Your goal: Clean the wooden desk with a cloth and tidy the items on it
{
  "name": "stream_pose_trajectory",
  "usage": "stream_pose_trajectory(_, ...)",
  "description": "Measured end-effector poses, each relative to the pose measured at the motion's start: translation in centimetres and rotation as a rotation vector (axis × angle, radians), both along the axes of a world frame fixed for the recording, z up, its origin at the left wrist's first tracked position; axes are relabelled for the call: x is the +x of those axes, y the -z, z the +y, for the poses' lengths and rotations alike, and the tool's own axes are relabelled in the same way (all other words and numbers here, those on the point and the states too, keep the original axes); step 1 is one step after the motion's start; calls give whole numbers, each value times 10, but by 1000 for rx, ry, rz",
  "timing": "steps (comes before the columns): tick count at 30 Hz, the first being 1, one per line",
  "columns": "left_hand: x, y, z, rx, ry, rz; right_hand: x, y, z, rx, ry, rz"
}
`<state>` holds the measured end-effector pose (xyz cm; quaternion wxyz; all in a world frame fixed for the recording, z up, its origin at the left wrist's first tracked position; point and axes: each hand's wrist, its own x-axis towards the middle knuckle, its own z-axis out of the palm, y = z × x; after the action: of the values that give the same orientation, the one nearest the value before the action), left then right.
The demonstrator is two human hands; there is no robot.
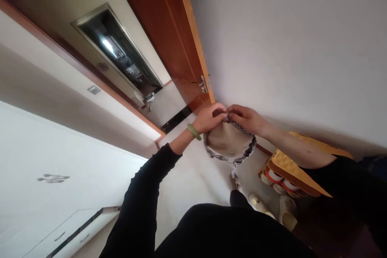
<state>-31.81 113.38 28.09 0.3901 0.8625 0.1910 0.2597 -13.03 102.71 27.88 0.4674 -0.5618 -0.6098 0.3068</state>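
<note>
Round beige cloth piece with patterned trim (229, 144) hangs just below wooden door's handle (203, 84), held up by top edge so it drapes open. Our left hand (208, 117) and right hand (246, 119) both pinch that rim, fingers closed, fingertips almost meeting. Green bangle (194, 131) on left wrist. Yellow rack (292, 167) beyond cloth, away from door.

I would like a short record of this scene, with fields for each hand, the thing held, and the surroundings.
left hand: pinches the top edge of the cloth piece; a green bangle is on the wrist
right hand: pinches the same edge, close beside the left hand
thing held: round beige cloth piece with a dark patterned border, hanging below both hands
sleeves: black, the right one pushed up the forearm
behind hands: brown wooden door with a metal handle, next to a pale wall
lower right: yellow shoe rack with shoes
</note>
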Motion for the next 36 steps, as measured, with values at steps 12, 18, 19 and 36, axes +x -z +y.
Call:
stream_pose_trajectory(12,196,-99,393,232,-1048,-304,169,-97,201,43,57,66)
stream_pose_trajectory(18,224,-115,466,309,-1141,-441,207,-166,307,194,-69,-48)
stream_pose_trajectory(19,220,-112,468,323,-1135,-456,209,-175,322,216,-82,-52)
stream_pose_trajectory(36,13,-21,401,260,-1313,-601,192,-246,546,465,-355,-69)
